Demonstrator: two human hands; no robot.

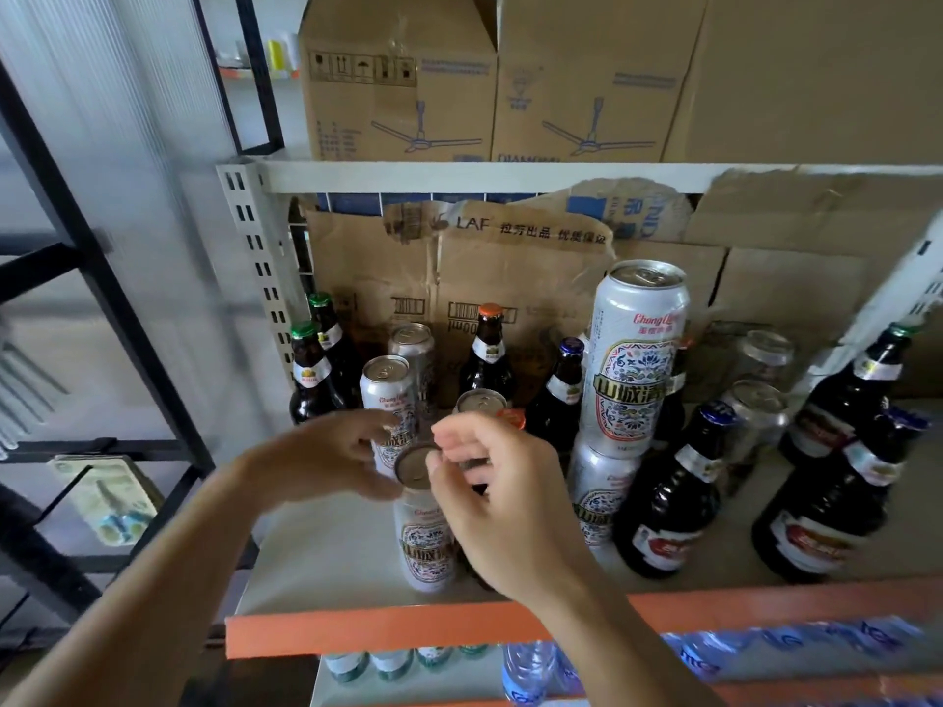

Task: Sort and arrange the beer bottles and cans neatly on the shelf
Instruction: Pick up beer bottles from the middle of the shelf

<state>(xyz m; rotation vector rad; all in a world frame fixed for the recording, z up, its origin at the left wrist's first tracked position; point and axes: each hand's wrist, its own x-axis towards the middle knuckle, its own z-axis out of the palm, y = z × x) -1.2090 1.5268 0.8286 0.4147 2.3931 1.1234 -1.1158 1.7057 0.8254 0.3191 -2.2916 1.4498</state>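
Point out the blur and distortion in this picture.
Head view: motion blur smears the left hand and right hand and the water bottles below; the top stacked can is sharp; wide-angle distortion bends the white shelf upright at the right edge.

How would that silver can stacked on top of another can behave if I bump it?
The upper can stands on the lower can's narrow top, so it probably tips easily. Its smooth round wall suggests it would roll once down. Its tab looks unopened, so it is likely full and could knock the dark bottle beside it.
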